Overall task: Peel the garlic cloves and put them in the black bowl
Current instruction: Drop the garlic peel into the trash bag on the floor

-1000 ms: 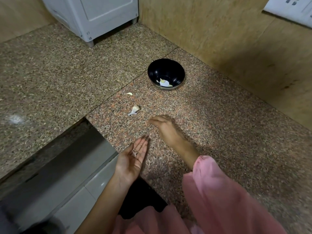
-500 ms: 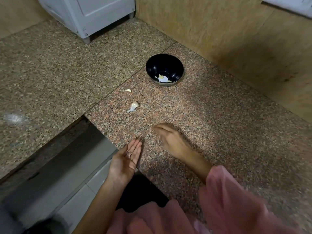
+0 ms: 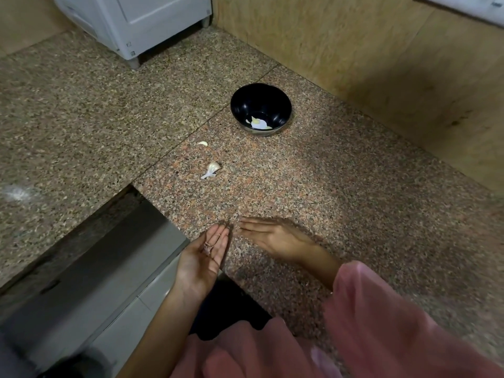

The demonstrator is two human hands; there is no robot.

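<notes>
Garlic cloves: peeled pale pieces in round glossy black bowl (image 3: 261, 109) | one papery unpeeled clove (image 3: 212, 169) and a small curved clove (image 3: 203, 143) on speckled granite desk (image 3: 341, 192) | our left hand (image 3: 203, 257) palm up, fingers straight together, thin skin scraps on it | our right hand (image 3: 275, 238) flat, fingers straight.

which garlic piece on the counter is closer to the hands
The larger garlic clove with the papery tail; the small curved piece lies farther off, toward the black bowl.

My right hand (image 3: 275, 241) is motion-blurred along its far edge. Small scraps on my left hand (image 3: 203, 257) are too small to identify. Pale pieces in the black bowl (image 3: 261, 109): count unclear. White appliance (image 3: 136, 20) cut off by the far edge.
</notes>
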